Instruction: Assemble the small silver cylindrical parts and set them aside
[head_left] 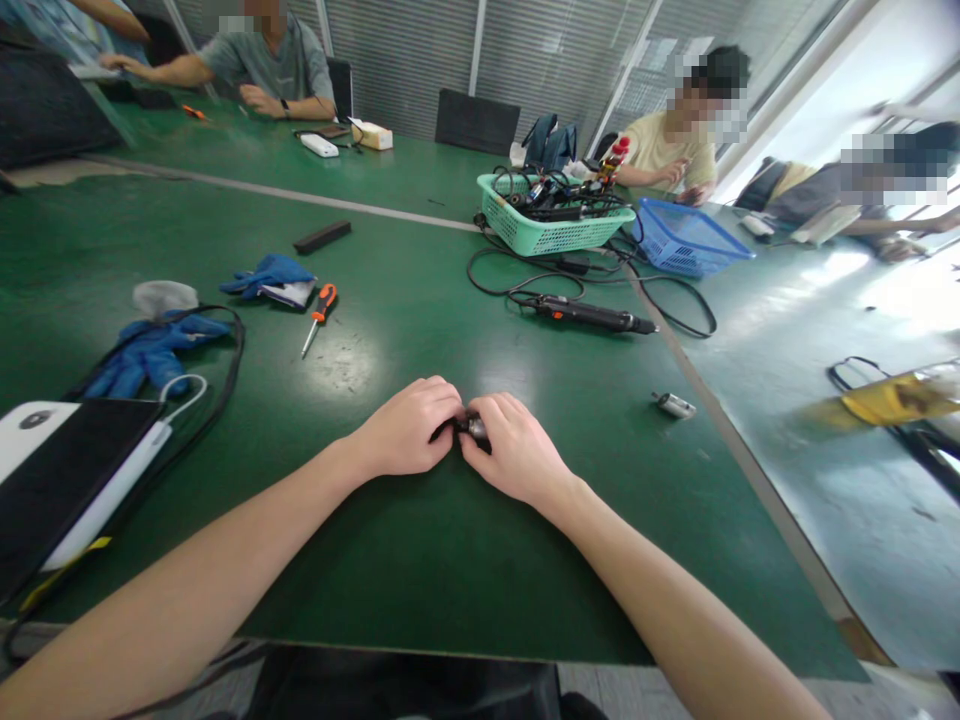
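Observation:
My left hand (411,425) and my right hand (517,445) meet at the middle of the green table, both closed. Between their fingertips is a small metal cylinder (475,427) with a dark end. My right fingers wrap its silver body, and my left fingers pinch the dark end, so much of it is hidden. A similar small silver cylinder (675,405) with a thin tip lies on the table to the right. An orange-handled screwdriver (320,312) lies beyond my left hand.
An electric screwdriver (592,314) with its cord lies ahead, before a green basket (559,237) of tools and a blue basket (686,245). At left are blue gloves (146,355), a dark bar (322,237) and a white-and-black device (56,480). Several people sit around.

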